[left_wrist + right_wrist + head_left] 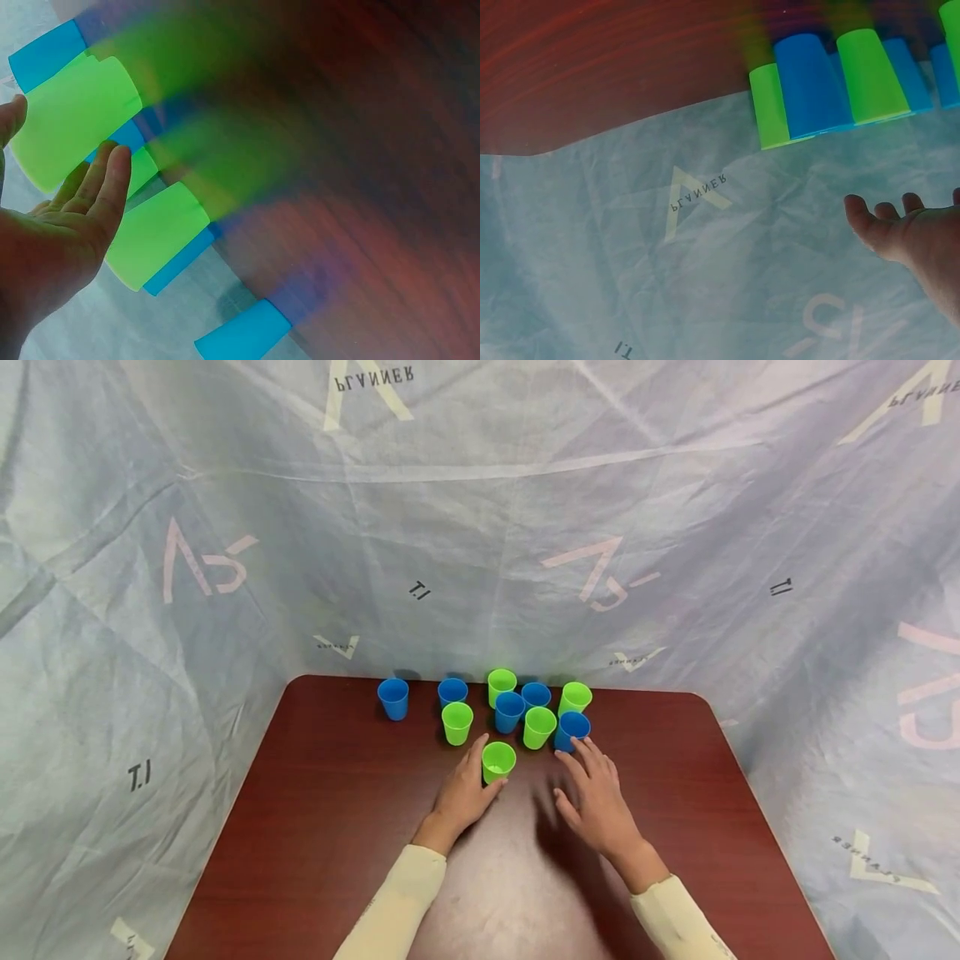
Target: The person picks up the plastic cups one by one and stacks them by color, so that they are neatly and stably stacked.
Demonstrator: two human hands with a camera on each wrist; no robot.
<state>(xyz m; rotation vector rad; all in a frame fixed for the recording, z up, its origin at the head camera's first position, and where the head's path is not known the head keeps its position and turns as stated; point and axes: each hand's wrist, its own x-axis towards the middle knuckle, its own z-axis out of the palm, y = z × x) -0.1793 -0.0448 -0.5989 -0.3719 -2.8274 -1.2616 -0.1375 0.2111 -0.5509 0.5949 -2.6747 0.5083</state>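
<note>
A smooth, bright green tapered plastic cup [498, 762] stands upright on a dark red-brown wood-grain table [315, 827], the nearest to the table's near edge of 10 cups. The left hand [462, 789] is around it, fingers gently bent along its left side and thumb at its near side, parted about as wide as the cup; I cannot tell whether they press on it.

The right hand [598, 797] has its fingers spread and loosely bent, well parted from the thumb, and holds nothing. In the head view its fingertips overlap a glossy blue tapered plastic cup [572, 732], the nearest cup to it; the right wrist view shows them apart from the cups.

The other 8 cups, 4 green and 4 blue, stand mouth up toward the table's far edge, with 1 blue cup [393, 699] set apart toward the far left corner. Behind that edge hangs a wrinkled grey fabric sheet [480, 552] printed with letters. Cream sleeves [405, 889] cover both forearms.
</note>
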